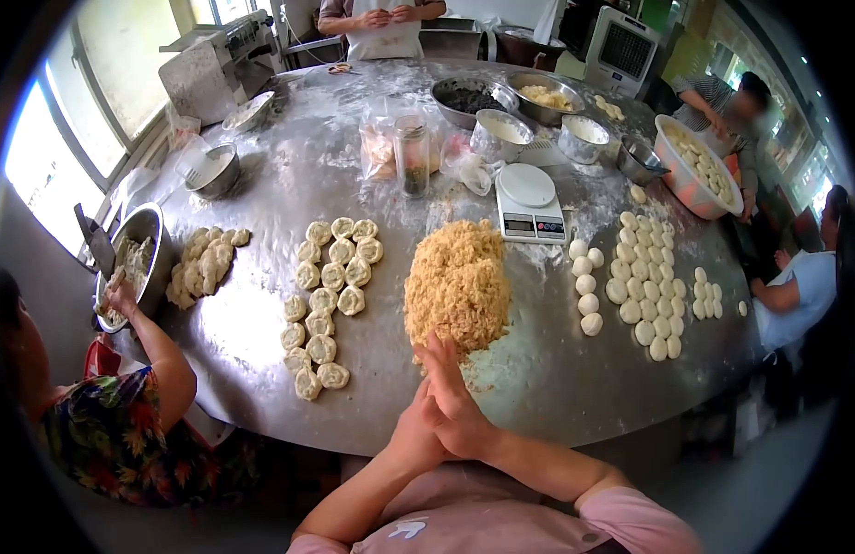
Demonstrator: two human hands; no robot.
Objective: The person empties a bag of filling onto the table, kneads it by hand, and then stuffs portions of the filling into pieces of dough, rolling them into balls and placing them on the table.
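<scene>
My right hand (pixel 457 404) is open, its fingers stretched toward a mound of crumbly orange-brown filling (pixel 457 282) on the metal table. Against its palm rests my left hand (pixel 416 432), whose fingers are mostly hidden. Nothing shows between the two hands. Left of the mound are rows of round dough pieces with pinched tops (pixel 321 323). Smooth white dough balls (pixel 644 277) lie to the right, beside a shorter column of balls (pixel 586 286). A white kitchen scale (pixel 527 187) stands behind the mound.
A clear jar (pixel 412 157) and bags stand behind the mound, with bowls (pixel 464 100) farther back. At left, a person's hand (pixel 121 294) is in a metal bowl (pixel 155 231) near dough lumps (pixel 206 263). Others stand at the far edge and right, by a large tub (pixel 700 171).
</scene>
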